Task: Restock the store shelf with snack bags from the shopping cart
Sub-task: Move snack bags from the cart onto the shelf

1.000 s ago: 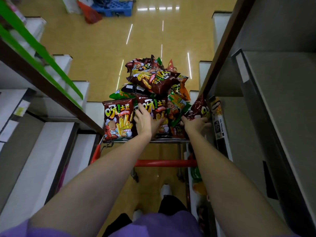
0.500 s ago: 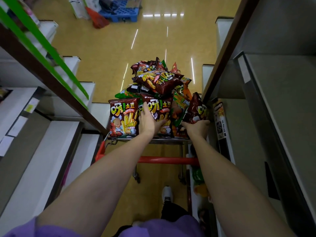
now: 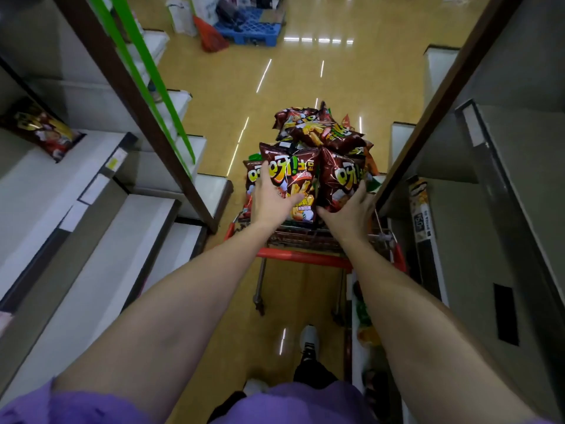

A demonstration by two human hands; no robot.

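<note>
A red-handled shopping cart (image 3: 302, 256) stands ahead of me in the aisle, heaped with several brown and orange snack bags (image 3: 324, 133). My left hand (image 3: 270, 198) grips an upright brown snack bag (image 3: 295, 175) at the near end of the pile. My right hand (image 3: 351, 212) holds a second brown bag (image 3: 342, 179) right beside it, lifted against the first. Another brown bag (image 3: 250, 182) stands behind the left one. White store shelves (image 3: 101, 240) run along the left.
One brown snack bag (image 3: 42, 130) lies on an upper left shelf. Grey shelving (image 3: 504, 209) with a price label strip lines the right. A blue pallet (image 3: 250, 26) and bags sit at the aisle's far end. My shoe (image 3: 308, 338) is behind the cart.
Both hands have closed on bags and raised them off the pile. The right-hand bag has come up and inward next to the left one. The camera has tilted up.
</note>
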